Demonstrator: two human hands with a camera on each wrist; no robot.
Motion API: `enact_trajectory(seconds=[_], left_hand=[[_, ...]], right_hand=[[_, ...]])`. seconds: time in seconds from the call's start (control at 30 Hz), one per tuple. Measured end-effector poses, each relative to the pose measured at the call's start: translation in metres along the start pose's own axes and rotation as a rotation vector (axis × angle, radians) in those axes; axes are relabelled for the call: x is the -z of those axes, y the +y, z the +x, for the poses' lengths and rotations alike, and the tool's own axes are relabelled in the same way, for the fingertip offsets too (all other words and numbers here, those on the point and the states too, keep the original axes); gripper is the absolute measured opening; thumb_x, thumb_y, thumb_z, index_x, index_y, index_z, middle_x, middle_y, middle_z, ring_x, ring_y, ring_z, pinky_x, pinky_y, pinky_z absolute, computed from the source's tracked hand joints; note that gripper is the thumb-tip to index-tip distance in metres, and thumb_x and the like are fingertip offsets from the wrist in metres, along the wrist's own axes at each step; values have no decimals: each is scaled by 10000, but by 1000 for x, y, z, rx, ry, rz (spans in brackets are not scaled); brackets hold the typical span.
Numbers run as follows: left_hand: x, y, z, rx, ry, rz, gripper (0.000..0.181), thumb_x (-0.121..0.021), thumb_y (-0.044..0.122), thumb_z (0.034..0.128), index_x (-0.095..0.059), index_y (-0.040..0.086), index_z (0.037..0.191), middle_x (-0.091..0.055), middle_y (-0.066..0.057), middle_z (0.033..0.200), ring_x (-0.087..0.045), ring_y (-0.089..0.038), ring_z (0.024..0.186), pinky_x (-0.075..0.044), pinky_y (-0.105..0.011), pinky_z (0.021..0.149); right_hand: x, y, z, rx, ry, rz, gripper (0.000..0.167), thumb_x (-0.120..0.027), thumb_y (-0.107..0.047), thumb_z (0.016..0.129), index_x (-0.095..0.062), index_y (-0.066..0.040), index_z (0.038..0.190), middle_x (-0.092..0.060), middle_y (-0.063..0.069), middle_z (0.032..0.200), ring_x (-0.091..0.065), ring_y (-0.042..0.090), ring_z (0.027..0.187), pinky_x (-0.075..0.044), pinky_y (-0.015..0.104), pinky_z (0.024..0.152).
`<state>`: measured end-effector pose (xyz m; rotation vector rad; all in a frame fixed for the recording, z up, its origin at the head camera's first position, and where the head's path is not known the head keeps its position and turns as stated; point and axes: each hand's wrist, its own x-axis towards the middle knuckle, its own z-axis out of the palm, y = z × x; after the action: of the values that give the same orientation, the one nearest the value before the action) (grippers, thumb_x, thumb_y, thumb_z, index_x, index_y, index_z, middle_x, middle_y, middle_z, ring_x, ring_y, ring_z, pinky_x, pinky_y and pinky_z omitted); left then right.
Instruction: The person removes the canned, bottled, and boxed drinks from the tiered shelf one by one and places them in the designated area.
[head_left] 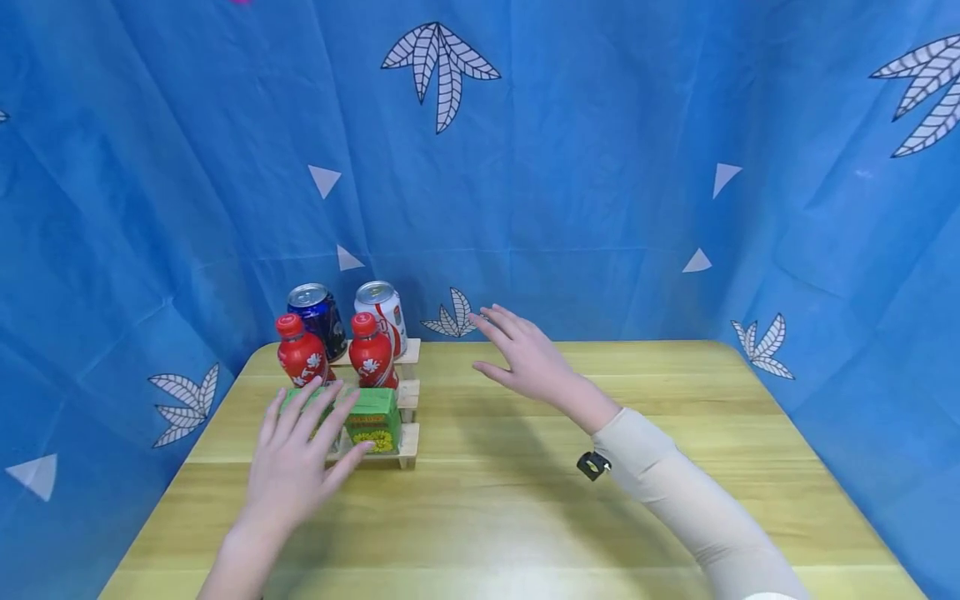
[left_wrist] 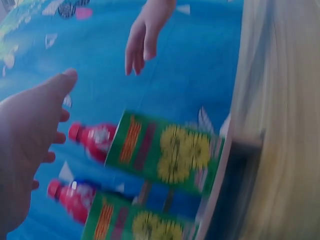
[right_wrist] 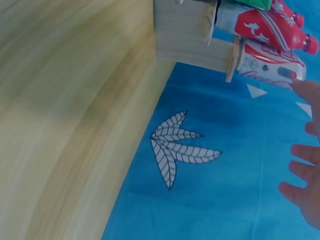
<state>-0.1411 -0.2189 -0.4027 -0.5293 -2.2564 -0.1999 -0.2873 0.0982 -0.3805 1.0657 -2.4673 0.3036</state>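
Head view: two bare hands, a three-tier stepped stand with six drinks, a wood-grain table.

Item, left hand (head_left: 296, 458): fingers straight and fanned wide, thumb held well out to the side; grasp empty. It lies across the left green carton (left_wrist: 137, 222) in the head view, hiding most of it; the left wrist view shows a gap between hand and cartons.

Item, right hand (head_left: 528, 354): fingers extended and slightly parted, thumb spread away from them; grasp empty. Position: over the table (head_left: 562, 517), right of the stand (head_left: 409, 437) and apart from it. One digit overlaps the white can's edge in the right wrist view, though the head view sets the two well apart.

Item, two green cartons with yellow flowers: lowest tier, side by side, the right green carton (head_left: 373, 421) in plain sight.

Item, two red bottles, red-capped, upright, middle tier: left bottle (head_left: 302, 350), right bottle (head_left: 371, 354).

Item, two cans, upright, top tier: dark blue can (head_left: 318, 317) at left, white can (head_left: 388, 312) at right.

Item, blue curtain (head_left: 600, 183) with leaf prints, behind the table.
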Motion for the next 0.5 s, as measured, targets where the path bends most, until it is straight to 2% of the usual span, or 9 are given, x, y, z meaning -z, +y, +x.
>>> enact_trajectory(seconds=[0.13, 0.27, 0.5], left_hand=[[7, -18, -12, -5, 100, 21, 695, -379, 657, 950, -645, 92, 1255, -648, -156, 1253, -534, -394, 1205, -219, -503, 1226], [11, -35, -25, 11, 187, 50, 666, -430, 632, 942, -676, 68, 1198, -671, -189, 1188, -570, -403, 1136, -269, -478, 1211], [14, -55, -52, 64, 235, 87, 668, -443, 628, 938, -690, 47, 1157, -678, -202, 1150, -569, -410, 1090, -242, -417, 1228]], right_hand=[[-6, -7, 18, 29, -16, 22, 701, -596, -451, 945, -330, -160, 1525, -397, 121, 1545, -332, 307, 1459, -349, 500, 1170], [-10, -13, 34, 56, 2, 33, 703, -620, -433, 935, -342, -161, 1521, -405, 110, 1541, -352, 302, 1449, -369, 499, 1157], [-19, -18, 60, 82, 5, 31, 729, -611, -446, 938, -319, -135, 1529, -385, 112, 1553, -343, 309, 1453, -356, 468, 1174]])
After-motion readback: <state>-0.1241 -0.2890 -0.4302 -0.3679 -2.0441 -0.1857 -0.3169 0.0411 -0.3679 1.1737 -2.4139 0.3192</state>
